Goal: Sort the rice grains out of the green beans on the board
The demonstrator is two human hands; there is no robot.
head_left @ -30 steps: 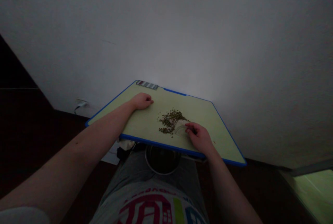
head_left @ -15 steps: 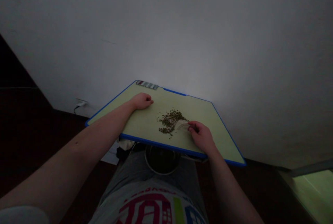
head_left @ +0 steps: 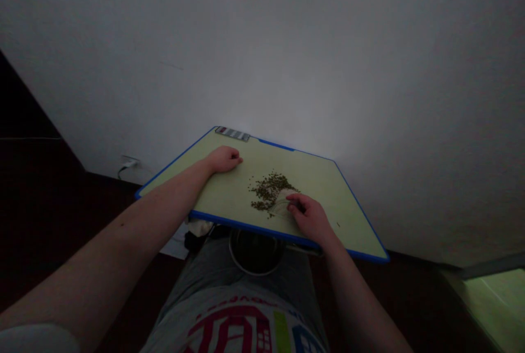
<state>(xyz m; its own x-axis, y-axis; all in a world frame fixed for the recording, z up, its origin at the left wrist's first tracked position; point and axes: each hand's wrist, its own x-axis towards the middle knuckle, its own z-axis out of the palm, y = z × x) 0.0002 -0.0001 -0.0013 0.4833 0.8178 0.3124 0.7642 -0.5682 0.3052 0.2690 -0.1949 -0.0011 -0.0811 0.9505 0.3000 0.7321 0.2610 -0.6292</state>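
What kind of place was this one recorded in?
Probably a room in a home, though the dim picture leaves that unsure: a plain pale wall with a plugged-in socket low down, dark reddish flooring, and a small blue-edged table against the wall.

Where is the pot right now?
In the head view, the pot is low in the middle, between the person's legs, partly under the near blue edge of the board.

It looks like a room in a home: a plain pale wall (head_left: pixel 262 58) with a plugged-in wall socket (head_left: pixel 130 163), a dark reddish floor (head_left: pixel 49 222), and a small blue-edged worktop (head_left: pixel 229 200) against the wall.
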